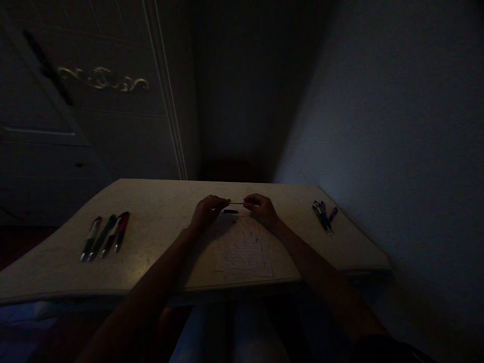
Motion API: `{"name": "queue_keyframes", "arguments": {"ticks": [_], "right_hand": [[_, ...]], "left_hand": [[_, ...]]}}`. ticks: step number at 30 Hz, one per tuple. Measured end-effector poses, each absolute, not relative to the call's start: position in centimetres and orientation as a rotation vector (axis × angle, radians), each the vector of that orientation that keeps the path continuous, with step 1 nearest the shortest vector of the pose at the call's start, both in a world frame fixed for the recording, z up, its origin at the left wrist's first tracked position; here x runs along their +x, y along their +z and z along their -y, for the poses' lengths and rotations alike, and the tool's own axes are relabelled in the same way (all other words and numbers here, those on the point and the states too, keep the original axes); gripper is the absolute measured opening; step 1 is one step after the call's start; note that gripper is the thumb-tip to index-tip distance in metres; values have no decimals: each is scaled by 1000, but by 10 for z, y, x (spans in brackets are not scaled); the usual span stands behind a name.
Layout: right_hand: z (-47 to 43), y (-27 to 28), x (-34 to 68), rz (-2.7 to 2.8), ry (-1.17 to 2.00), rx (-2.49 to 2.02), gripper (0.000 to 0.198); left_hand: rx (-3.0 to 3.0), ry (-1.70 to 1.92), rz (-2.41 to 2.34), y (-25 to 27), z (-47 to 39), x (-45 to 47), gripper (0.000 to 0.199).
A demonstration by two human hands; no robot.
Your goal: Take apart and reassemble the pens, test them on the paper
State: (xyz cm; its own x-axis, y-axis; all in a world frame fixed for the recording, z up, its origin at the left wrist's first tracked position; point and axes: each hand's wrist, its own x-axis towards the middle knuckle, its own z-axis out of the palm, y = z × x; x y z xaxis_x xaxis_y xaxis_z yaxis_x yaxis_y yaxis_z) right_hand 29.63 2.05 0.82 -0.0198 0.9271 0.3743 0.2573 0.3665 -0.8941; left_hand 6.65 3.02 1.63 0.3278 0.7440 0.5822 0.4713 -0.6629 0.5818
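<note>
My left hand (206,209) and my right hand (262,208) meet over the far middle of the table. Between their pinched fingertips runs a thin, straight pen refill (236,203), one end in each hand, held level. Just below it lies a short dark pen piece (231,212), apart from the fingers. A paper sheet (244,252) covered with fine marks is spread on the table between my forearms. Dim light hides the finer detail of the refill.
Several pens (105,237) lie side by side at the table's left. A looser group of pens (323,217) sits at the right. The pale table (159,201) borders a wall (378,126) on the right; a cabinet door (102,131) stands behind to the left.
</note>
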Motion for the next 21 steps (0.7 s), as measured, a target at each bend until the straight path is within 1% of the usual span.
{"name": "queue_keyframes", "arguments": {"ticks": [13,21], "right_hand": [[-18,9,293,1549,762,-1105,23],[-14,13,293,1552,790,-1108,26]], "left_hand": [[2278,1289,-1155,17,-32,68,26],[2224,1259,-1220,20,-28,68,23]]}}
